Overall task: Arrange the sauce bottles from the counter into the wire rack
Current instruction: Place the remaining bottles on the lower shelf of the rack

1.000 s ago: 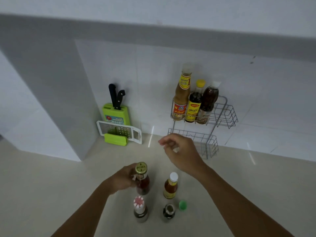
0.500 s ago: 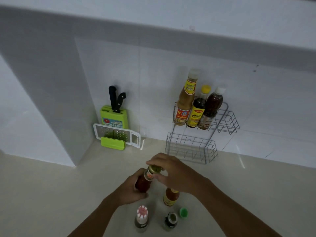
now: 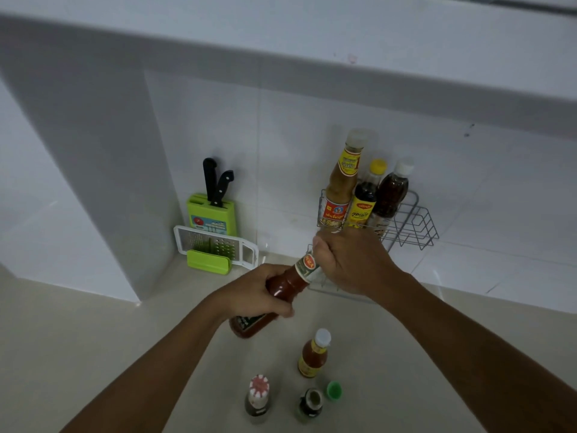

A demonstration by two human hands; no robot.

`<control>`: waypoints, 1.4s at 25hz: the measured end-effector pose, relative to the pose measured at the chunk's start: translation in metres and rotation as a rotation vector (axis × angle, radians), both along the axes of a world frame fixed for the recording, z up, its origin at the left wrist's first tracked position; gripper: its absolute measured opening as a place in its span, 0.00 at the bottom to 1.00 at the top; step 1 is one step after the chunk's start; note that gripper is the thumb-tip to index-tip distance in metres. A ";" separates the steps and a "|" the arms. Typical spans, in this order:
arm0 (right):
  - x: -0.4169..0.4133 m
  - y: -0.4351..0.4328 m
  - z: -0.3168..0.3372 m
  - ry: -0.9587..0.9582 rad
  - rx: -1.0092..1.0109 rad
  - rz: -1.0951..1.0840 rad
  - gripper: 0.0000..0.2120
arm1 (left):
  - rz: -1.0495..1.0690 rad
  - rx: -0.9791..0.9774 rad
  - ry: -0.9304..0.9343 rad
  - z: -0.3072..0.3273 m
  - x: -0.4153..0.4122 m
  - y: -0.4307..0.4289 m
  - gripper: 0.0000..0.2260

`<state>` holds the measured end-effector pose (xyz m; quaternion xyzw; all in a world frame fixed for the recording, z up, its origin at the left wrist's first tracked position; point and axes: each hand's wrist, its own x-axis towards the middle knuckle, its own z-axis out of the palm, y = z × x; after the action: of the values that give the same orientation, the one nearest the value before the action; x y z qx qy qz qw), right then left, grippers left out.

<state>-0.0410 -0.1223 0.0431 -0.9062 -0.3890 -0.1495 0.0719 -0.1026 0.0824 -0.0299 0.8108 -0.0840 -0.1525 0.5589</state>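
**Red sauce bottle held in both hands above the tabletop**

A red sauce bottle (image 3: 282, 287) is held tilted in the air, its neck pointing up and to the right toward the wire rack (image 3: 412, 225). Its body is gripped by the left hand (image 3: 256, 292), whose fingers are wrapped around the middle. Its top is enclosed by the right hand (image 3: 349, 264), closed over the cap so that the cap itself is hidden. A red and green label is seen on the neck just below that hand.

Just behind the right hand stands the rack, set against the tiled wall (image 3: 312, 135). In its upper basket three bottles are lined up side by side: a tall one with a pale cap (image 3: 342, 182), a dark one with a yellow cap (image 3: 365, 198), and a dark one with a white cap (image 3: 390, 195). The right part of that basket is seen as bare wire. The lower basket is mostly covered by the hand.

On the tabletop (image 3: 93, 339), below the held bottle, three more bottles are left standing: an orange one with a white cap (image 3: 313, 354), one with a red-and-white cap (image 3: 258, 398), and a small dark one (image 3: 310, 404). A green cap (image 3: 334, 390) lies just beside the small dark one.

Well to the left, a green knife block (image 3: 210, 214) with two black handles is placed against the wall, with a white grater (image 3: 215, 248) leaning in front of it.
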 end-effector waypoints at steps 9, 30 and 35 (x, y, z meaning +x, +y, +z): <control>-0.015 -0.016 -0.004 0.320 0.291 -0.124 0.21 | 0.242 0.359 -0.231 0.010 -0.012 -0.028 0.15; -0.008 -0.002 -0.010 0.400 0.390 -0.510 0.22 | 0.604 0.849 -0.667 0.004 -0.005 -0.065 0.13; 0.003 -0.001 -0.013 0.992 1.015 -0.318 0.18 | 0.598 0.557 -0.494 0.006 0.026 -0.052 0.19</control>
<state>-0.0379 -0.1232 0.0304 -0.7680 -0.0567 0.1082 0.6287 -0.0762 0.0306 -0.0239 0.9303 0.0668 0.1958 0.3028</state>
